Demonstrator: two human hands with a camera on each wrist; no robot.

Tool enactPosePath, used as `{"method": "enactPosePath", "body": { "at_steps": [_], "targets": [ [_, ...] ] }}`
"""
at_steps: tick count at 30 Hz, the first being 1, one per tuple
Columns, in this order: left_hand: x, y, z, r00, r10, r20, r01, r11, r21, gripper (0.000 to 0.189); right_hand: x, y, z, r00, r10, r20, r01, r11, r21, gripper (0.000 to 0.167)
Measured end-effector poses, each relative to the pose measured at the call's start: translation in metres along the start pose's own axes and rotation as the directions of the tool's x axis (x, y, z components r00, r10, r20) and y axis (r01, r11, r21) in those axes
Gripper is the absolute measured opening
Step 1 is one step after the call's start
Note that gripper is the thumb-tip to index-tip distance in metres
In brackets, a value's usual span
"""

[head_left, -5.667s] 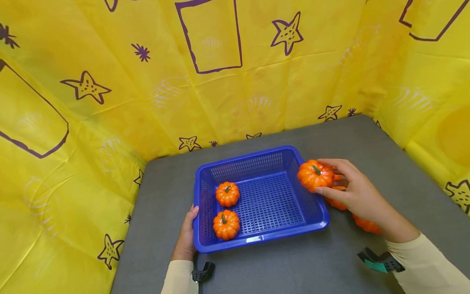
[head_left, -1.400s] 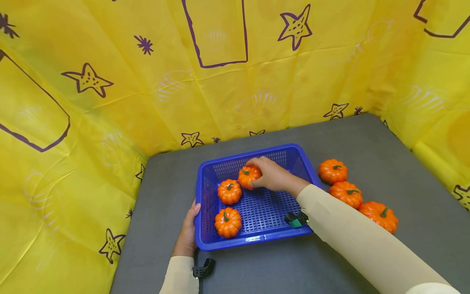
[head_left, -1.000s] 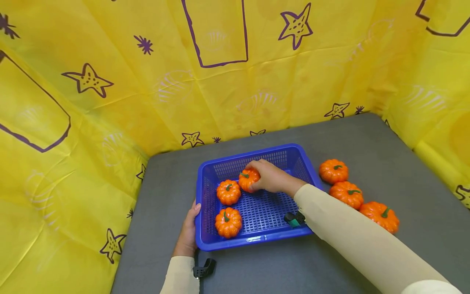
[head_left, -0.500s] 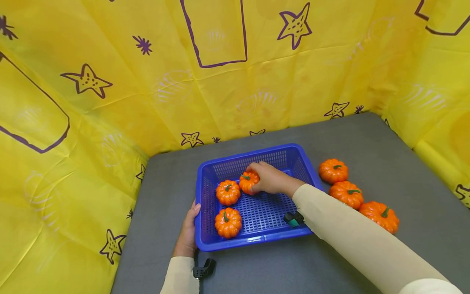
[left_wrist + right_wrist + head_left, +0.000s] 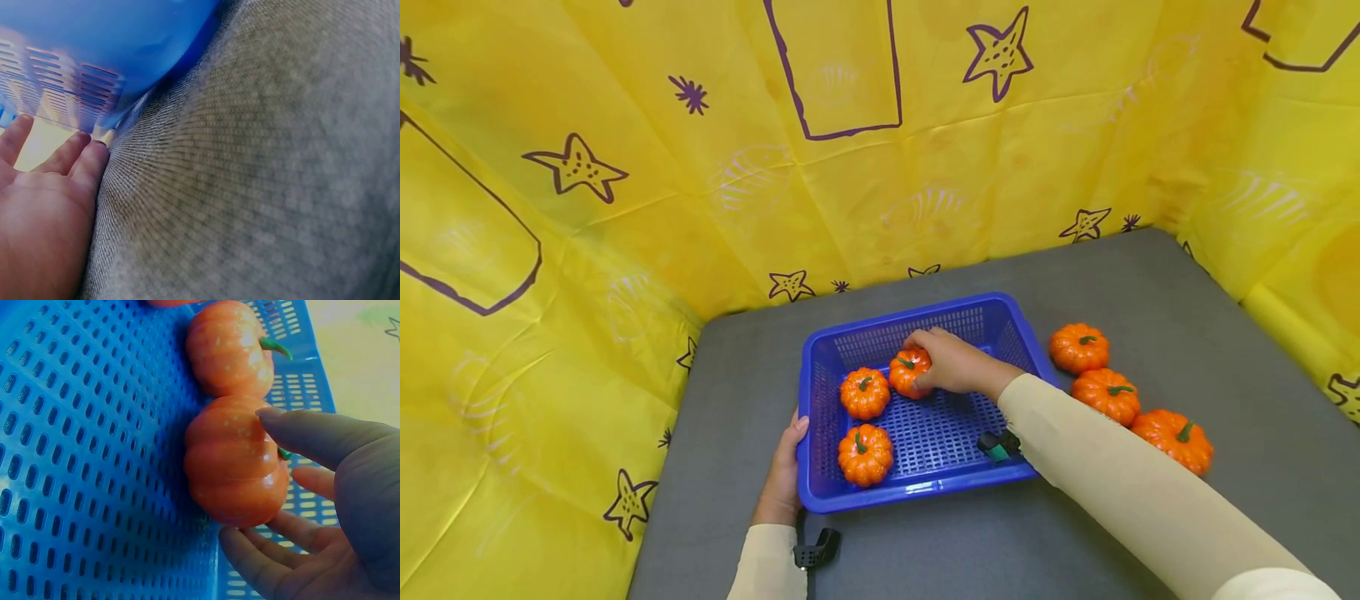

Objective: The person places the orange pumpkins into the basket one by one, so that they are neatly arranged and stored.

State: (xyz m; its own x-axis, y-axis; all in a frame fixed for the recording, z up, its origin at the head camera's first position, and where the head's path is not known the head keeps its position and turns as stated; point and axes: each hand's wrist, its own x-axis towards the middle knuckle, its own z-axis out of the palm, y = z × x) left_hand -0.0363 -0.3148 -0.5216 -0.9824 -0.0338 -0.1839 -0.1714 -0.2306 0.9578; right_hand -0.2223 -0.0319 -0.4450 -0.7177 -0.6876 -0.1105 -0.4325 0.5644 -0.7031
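Observation:
A blue perforated plastic basket (image 5: 925,492) stands on the grey table. In the head view my left hand (image 5: 786,467) holds its left side, thumb over the rim; the left wrist view has its fingers (image 5: 62,156) against the slotted outer wall. My right hand (image 5: 951,361) reaches inside and grips a small orange pumpkin (image 5: 907,372), thumb on one side and fingers on the other. That pumpkin touches or nearly touches a second pumpkin (image 5: 864,393); a third pumpkin (image 5: 865,455) sits at the front left of the basket. Green stems show on all three.
Right of the basket, three more pumpkins lie in a slanting row: a far pumpkin (image 5: 1078,348), a middle pumpkin (image 5: 1106,396) and a near pumpkin (image 5: 1174,440). My right forearm passes close to them. Yellow patterned cloth (image 5: 850,208) hangs behind and beside the grey table (image 5: 745,358).
Since the oldest frame, my right hand has carried a pumpkin from over the basket's right rim to the back left inside. Over the last second it shifted slightly nearer; my left hand stayed put.

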Motion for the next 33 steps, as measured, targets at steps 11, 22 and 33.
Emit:
{"method": "enactPosePath", "body": {
  "at_steps": [11, 22, 33],
  "targets": [
    [0.000, -0.001, -0.001, 1.000, 0.011, 0.005, -0.011, 1.000, 0.004, 0.074, -0.003, -0.001, -0.006, 0.998, -0.045, -0.040, 0.046, 0.998, 0.039, 0.064],
    [0.001, -0.001, -0.002, 1.000, 0.021, 0.015, -0.021, 1.000, 0.005, 0.076, -0.008, -0.005, -0.017, 0.995, -0.028, -0.100, 0.041, 0.991, 0.131, 0.064],
    [0.001, -0.001, -0.002, 1.000, 0.027, 0.014, -0.027, 1.000, 0.015, 0.076, -0.014, -0.008, -0.027, 0.992, -0.016, -0.126, 0.040, 0.981, 0.192, 0.065]
  ]
}}
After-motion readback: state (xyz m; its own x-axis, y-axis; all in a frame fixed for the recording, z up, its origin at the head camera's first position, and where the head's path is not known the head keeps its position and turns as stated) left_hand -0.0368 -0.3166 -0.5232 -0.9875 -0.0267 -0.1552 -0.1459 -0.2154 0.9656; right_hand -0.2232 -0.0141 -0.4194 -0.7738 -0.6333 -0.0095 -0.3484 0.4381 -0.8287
